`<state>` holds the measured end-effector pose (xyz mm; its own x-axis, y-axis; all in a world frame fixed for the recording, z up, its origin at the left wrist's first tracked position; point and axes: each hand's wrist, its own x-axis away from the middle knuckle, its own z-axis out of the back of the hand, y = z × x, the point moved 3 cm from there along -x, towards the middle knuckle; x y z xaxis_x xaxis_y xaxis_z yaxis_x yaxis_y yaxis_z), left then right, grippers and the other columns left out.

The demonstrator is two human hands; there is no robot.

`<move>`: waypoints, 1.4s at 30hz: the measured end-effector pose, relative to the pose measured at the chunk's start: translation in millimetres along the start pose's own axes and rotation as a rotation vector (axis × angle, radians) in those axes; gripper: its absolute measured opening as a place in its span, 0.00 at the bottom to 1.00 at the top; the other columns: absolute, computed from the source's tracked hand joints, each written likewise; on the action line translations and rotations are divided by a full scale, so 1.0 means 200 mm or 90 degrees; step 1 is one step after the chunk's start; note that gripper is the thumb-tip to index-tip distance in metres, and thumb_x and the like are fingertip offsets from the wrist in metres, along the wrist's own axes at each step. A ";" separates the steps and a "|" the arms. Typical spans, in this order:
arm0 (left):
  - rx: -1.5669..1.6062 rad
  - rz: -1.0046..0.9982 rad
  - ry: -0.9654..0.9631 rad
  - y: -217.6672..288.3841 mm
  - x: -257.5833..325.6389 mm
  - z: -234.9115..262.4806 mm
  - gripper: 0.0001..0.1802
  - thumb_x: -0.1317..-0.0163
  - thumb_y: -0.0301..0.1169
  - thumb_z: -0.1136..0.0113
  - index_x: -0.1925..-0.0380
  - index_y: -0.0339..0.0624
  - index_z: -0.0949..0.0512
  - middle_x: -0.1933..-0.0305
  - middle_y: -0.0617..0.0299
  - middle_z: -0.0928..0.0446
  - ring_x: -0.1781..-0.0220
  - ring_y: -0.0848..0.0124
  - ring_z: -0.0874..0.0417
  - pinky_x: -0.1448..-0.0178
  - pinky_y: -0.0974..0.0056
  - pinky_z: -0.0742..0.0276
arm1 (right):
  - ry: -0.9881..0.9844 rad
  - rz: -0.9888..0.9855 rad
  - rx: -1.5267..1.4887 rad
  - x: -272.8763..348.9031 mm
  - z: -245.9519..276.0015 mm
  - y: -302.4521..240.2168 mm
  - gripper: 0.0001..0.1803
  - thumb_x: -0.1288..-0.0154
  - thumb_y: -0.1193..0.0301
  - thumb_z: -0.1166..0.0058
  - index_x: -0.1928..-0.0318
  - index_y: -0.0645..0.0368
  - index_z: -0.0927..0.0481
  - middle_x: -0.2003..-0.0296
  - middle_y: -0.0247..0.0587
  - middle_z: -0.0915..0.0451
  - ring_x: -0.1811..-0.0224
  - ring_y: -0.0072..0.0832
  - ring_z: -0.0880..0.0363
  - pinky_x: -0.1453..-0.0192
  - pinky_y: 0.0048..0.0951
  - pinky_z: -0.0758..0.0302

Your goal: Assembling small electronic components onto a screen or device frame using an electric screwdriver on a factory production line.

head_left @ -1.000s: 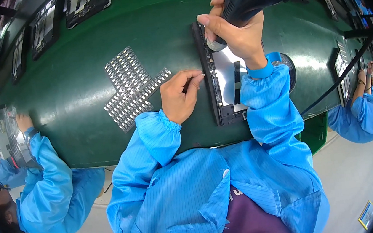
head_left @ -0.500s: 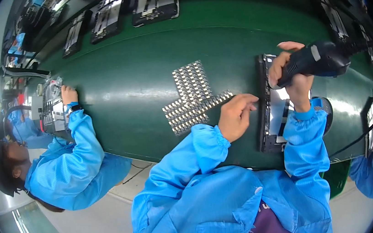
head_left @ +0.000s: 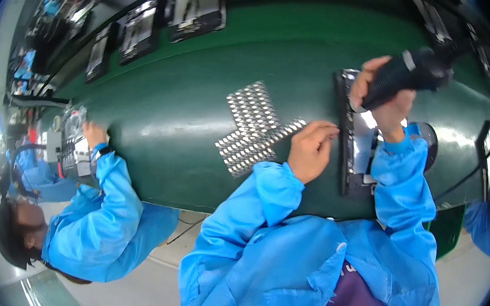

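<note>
My right hand (head_left: pixel 389 103) is wrapped round a thick black handheld tool (head_left: pixel 408 77), its lower end over a flat device in a black frame (head_left: pixel 347 141). A dark cord or hose leads from the tool to the upper right. The tool's tip is hidden by my hand. My left hand (head_left: pixel 312 150) hovers at the device's left edge, fingers bent and fingertips pressed together; anything between them is too small to make out. Left of it lie sheets of small pale parts in rows (head_left: pixel 251 128), with one narrow strip (head_left: pixel 285 130) reaching toward my left wrist.
Several similar open devices (head_left: pixel 197 10) stand in a row along the far shelf. A round black object (head_left: pixel 426 147) lies beyond my right forearm. At the left a co-worker in a blue smock (head_left: pixel 93 222) works at the green table (head_left: pixel 163 126); another sleeve (head_left: pixel 486 225) shows far right.
The view has shifted slightly. The black tool has tilted a little, its rear end moving up and left. My left hand stays at the device's edge.
</note>
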<state>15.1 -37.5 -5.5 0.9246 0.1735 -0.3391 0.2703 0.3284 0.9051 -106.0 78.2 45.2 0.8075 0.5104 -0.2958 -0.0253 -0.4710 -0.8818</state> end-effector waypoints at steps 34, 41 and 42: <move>-0.171 -0.444 -0.347 0.33 0.33 -0.36 0.15 0.53 0.25 0.45 0.63 0.31 0.23 0.51 0.50 0.24 0.42 0.58 0.27 0.37 0.52 0.37 | 0.097 0.236 0.092 0.35 0.37 -0.45 0.52 0.46 0.27 0.80 0.48 0.67 0.33 0.78 0.43 0.27 0.80 0.29 0.27 0.76 0.30 0.29; -0.171 -0.445 -0.375 0.34 0.35 -0.37 0.16 0.53 0.26 0.46 0.62 0.30 0.23 0.50 0.50 0.25 0.42 0.58 0.27 0.37 0.53 0.35 | 0.052 0.249 0.112 0.39 0.41 -0.47 0.53 0.47 0.27 0.77 0.47 0.67 0.33 0.76 0.44 0.28 0.79 0.29 0.28 0.76 0.32 0.32; -0.169 -0.444 -0.370 0.35 0.35 -0.37 0.16 0.52 0.26 0.46 0.62 0.30 0.23 0.49 0.49 0.25 0.42 0.58 0.27 0.37 0.53 0.36 | 0.055 0.241 0.109 0.40 0.42 -0.47 0.53 0.47 0.27 0.77 0.47 0.67 0.33 0.76 0.44 0.28 0.79 0.29 0.28 0.76 0.32 0.32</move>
<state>79.4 66.4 14.5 0.5860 -0.6077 -0.5360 0.8087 0.3966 0.4344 -87.6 224.2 73.4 0.7689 0.2581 -0.5850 -0.4217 -0.4831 -0.7674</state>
